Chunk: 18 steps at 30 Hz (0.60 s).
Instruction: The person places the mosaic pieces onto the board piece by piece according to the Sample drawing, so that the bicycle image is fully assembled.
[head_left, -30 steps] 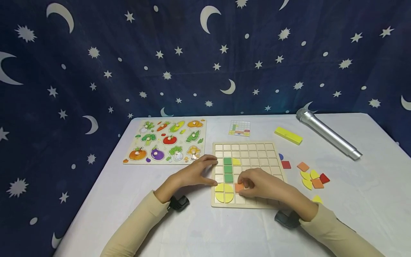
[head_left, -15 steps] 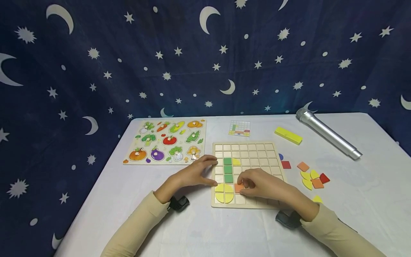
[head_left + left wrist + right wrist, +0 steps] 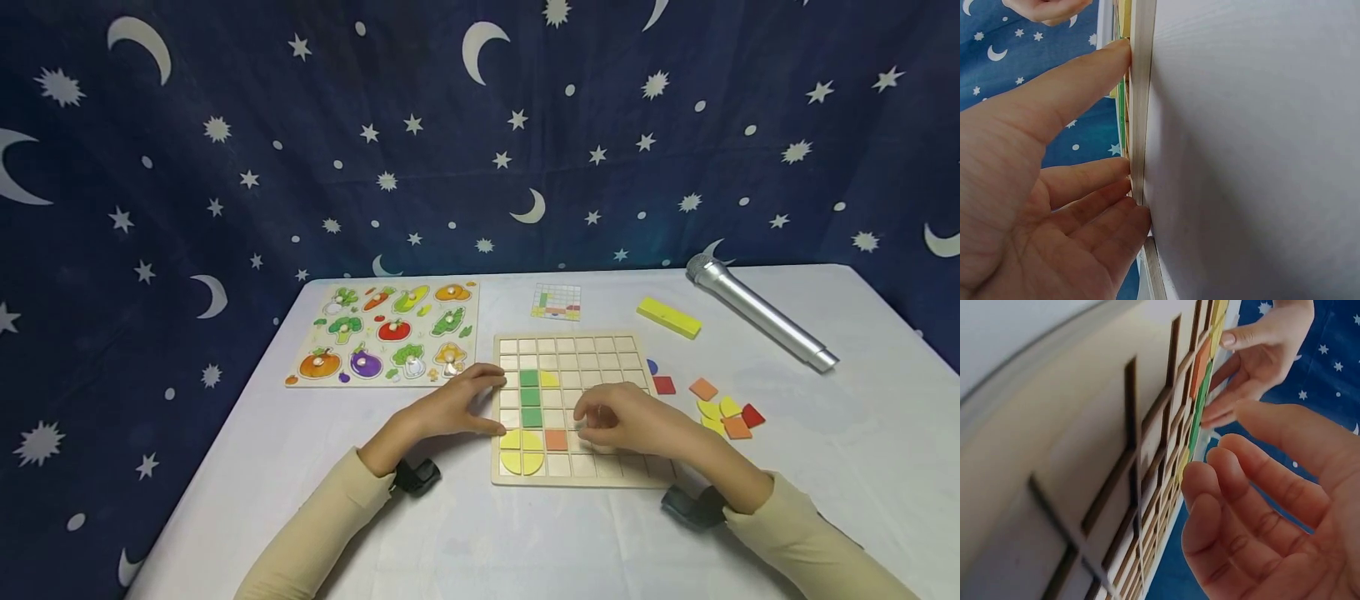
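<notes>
A wooden grid board [image 3: 606,362] lies in the middle of the table. Thumb and fingertips of my left hand [image 3: 450,404] touch its left edge, fingers extended; the left wrist view shows this hand [image 3: 1054,219] against the board's side [image 3: 1141,106]. My right hand [image 3: 630,421] hovers over the lower right cells with loosely bent fingers, and nothing shows between them in the right wrist view. An orange square tile [image 3: 557,439] sits in the grid, right of a circle of yellow quarter-circle tiles [image 3: 511,462]. Green square tiles [image 3: 531,397] form a column above, beside one yellow tile [image 3: 550,379].
Right of the board lie loose tiles: a red square [image 3: 664,385], an orange one [image 3: 703,389] and several yellow quarter-circles [image 3: 730,407]. Behind are a pattern card [image 3: 557,302], a yellow block [image 3: 669,317] and a silver microphone [image 3: 761,312]. A vegetable puzzle [image 3: 386,350] lies left.
My right hand has let go of the orange square tile, which stays in its cell, and has drawn off to the right. The left hand has stayed put. The head view has shifted slightly.
</notes>
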Motion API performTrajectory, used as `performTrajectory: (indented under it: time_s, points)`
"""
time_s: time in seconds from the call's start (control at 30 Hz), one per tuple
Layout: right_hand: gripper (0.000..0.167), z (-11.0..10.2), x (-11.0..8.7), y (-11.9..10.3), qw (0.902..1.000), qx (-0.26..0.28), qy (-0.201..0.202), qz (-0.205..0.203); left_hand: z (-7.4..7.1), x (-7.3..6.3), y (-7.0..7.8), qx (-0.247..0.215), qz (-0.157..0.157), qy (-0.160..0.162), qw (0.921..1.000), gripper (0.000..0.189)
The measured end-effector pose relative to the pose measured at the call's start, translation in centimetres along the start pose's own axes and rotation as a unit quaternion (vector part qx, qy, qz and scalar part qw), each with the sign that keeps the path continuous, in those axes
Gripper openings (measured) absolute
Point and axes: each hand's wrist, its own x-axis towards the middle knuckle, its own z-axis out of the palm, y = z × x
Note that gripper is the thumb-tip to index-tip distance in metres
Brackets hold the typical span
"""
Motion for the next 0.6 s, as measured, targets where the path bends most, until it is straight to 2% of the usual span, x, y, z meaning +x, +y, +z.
performTrajectory:
  time_s: [0.2, 0.43, 0.6]
  points:
    - [0.012, -0.7, -0.9, 1.1, 0.9998, -0.002, 0.005, 0.017, 0.0, -0.1, 0.1, -0.008, -0.001, -0.002, 1.0000, 0.072]
    - [0.010, -1.7, -2.2, 2.6, 0.9996, -0.009, 0.025, 0.003, 0.0, -0.1, 0.1, -0.003, 0.001, 0.000, 1.0000, 0.072]
    - [0.009, -2.4, -3.3, 3.5, 0.9982, -0.016, 0.057, -0.007, 0.1, 0.0, 0.1, -0.003, 0.000, 0.001, 1.0000, 0.072]
